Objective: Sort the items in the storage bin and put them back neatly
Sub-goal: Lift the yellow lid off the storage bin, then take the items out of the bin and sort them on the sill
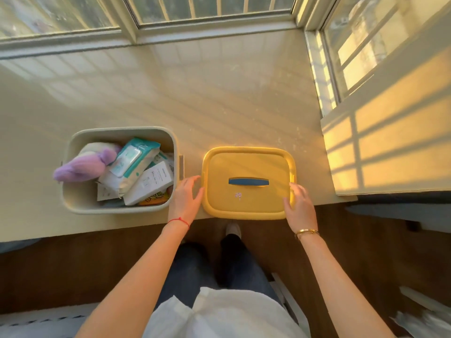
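A cream storage bin (73, 152) stands open on the sill at the left. Jumbled inside are a purple and cream soft item (83, 165), a teal wipes pack (133, 158), a white box (150, 182) and an orange packet (155, 200). To its right lies a yellow lid (246, 206) with a blue handle (248, 182). My left hand (186, 200) touches the lid's left edge with relaxed fingers. My right hand (299, 207) rests on the lid's right edge, fingers spread.
The wide cream window sill (207, 93) runs back to the window frames (136, 32). A wall corner (390, 147) juts out at the right. Below the sill's front edge are my legs and the dark wood floor (73, 269).
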